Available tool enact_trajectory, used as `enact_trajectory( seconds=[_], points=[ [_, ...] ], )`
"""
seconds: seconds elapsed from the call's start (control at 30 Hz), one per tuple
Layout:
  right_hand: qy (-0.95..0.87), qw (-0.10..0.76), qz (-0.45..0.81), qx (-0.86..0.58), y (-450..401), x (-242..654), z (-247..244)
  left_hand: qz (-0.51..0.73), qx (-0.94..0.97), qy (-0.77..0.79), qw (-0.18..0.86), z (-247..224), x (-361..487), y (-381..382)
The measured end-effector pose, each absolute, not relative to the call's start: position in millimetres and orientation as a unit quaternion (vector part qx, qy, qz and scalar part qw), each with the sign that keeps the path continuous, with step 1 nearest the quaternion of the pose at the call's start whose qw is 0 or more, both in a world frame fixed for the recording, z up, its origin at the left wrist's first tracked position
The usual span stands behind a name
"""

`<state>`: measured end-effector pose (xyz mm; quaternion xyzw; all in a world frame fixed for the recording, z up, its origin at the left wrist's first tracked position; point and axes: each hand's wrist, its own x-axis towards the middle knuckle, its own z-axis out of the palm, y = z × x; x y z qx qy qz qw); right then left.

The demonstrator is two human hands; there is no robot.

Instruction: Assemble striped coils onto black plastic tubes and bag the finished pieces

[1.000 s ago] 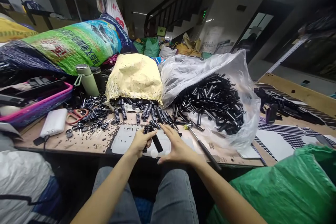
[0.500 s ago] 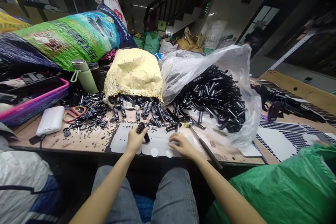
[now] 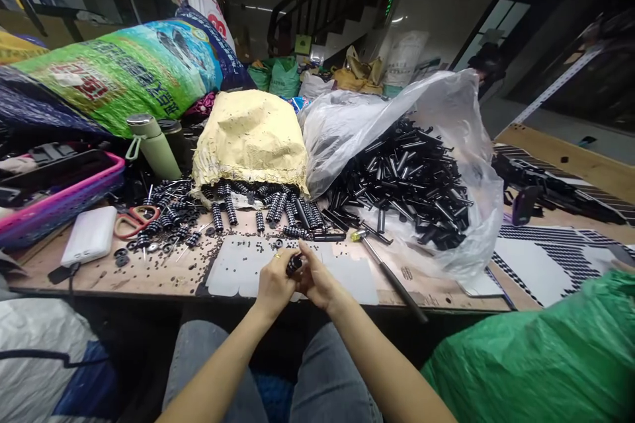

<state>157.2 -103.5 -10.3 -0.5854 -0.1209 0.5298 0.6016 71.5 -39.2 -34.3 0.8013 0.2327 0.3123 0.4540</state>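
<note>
My left hand [image 3: 276,281] is closed around a short black ribbed rod [image 3: 294,264] above the front edge of the table. My right hand [image 3: 317,279] meets it from the right, its fingers curled at the rod; what its fingertips hold is hidden. Under both hands lies a whitish mat [image 3: 238,264] dotted with small black rings. Behind them are ribbed black-and-white rods [image 3: 280,206] at the mouth of a yellow sack [image 3: 255,135]. A smooth black tube [image 3: 329,236] rests at the back of the mat.
A hammer [image 3: 391,277] lies right of the mat. Behind it, a clear plastic bag [image 3: 483,211] holds many black tubes. Red-handled scissors [image 3: 136,221], a white power bank [image 3: 89,236], a green bottle [image 3: 159,149] and a pink basket [image 3: 74,195] stand left. A green sack [image 3: 546,350] is front right.
My right hand has left the mat and come to my left hand. The rod in my left hand has moved right and toward me. The view has shifted slightly.
</note>
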Motion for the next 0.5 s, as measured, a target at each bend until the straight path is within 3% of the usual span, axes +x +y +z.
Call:
enact_trajectory(
  seconds=[0.1, 0.2, 0.33, 0.5],
  points=[
    [-0.202, 0.616, 0.301, -0.699, -116.2, 171.6, -11.7, 0.303, 0.689, 0.222, 0.62, -29.4, 70.7, -40.8],
    [-0.373, 0.495, 0.096, -0.779, -137.2, 181.2, -8.7, 0.244, 0.56, 0.2, 0.766, -23.3, 69.4, -39.7],
    [-0.551, 0.369, 0.082, -0.744, -156.6, 169.8, 1.0, 0.196, 0.491, 0.227, 0.818, -15.6, 72.1, -40.5],
    [-0.601, 0.356, 0.098, -0.709, -155.7, 154.9, 8.4, 0.217, 0.449, 0.264, 0.826, -12.2, 79.9, -47.7]
  ],
)
